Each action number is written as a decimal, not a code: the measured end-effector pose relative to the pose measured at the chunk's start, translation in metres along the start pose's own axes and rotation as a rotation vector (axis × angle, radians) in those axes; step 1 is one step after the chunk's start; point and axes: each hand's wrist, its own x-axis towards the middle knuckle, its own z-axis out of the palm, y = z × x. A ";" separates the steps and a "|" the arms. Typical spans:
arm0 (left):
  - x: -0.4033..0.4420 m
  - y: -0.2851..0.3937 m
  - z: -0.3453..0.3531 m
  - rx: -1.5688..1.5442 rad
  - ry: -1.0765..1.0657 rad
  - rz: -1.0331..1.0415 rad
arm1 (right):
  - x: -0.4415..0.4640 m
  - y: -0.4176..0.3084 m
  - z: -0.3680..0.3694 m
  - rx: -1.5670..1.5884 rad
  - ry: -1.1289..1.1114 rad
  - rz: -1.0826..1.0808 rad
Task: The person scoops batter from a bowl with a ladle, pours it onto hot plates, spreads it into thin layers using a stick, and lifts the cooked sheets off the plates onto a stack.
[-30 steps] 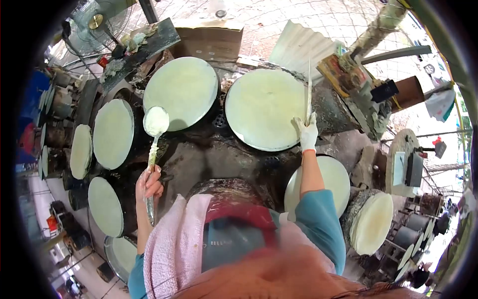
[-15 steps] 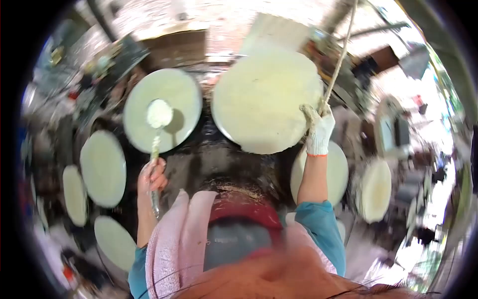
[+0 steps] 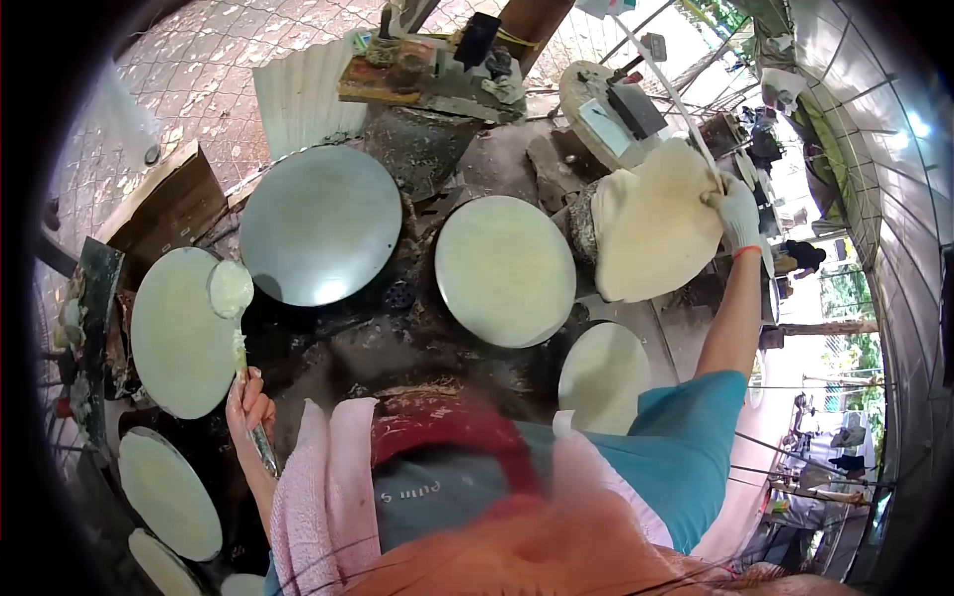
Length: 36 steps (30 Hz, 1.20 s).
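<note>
My left hand [image 3: 252, 409] is wrapped round the handle of a ladle [image 3: 232, 290] with pale batter in its bowl. The ladle is above the right edge of a batter-coated round griddle [image 3: 179, 338]. My right hand [image 3: 737, 211], in a white knitted glove, pinches the edge of a large thin pancake [image 3: 664, 228]. The pancake hangs to the left of the hand, over a stack of pancakes [image 3: 602, 214]. A long thin pale stick or cord [image 3: 668, 87] runs up from the glove; whether I grip it too is unclear.
A bare, shiny griddle [image 3: 320, 223] lies at centre left. Another coated griddle [image 3: 505, 270] is at centre, with one [image 3: 604, 375] at lower right and several at lower left. A cluttered board [image 3: 427, 84], corrugated sheet [image 3: 308, 99] and cardboard [image 3: 164, 214] stand behind.
My right hand has lifted the large pancake off its griddle and carried it right, leaving that griddle bare. The view has turned right. The ladle is now over another coated griddle further left.
</note>
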 end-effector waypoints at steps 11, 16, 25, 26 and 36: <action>-0.100 -0.140 0.071 -0.102 0.093 0.124 | 0.002 0.198 0.204 -0.741 0.033 -0.152; -0.152 -0.164 0.079 -0.165 0.152 0.204 | -0.031 0.227 0.241 -0.620 0.015 -0.107; -0.290 -0.201 0.057 -0.217 0.392 0.370 | -0.112 0.156 0.288 -0.121 0.040 -0.412; -0.319 -0.215 0.038 -0.201 0.422 0.434 | -0.143 0.128 0.302 -0.019 0.026 -0.463; -0.666 -0.354 -0.184 -0.057 1.281 0.754 | -0.630 -0.139 0.372 0.477 -1.082 -0.968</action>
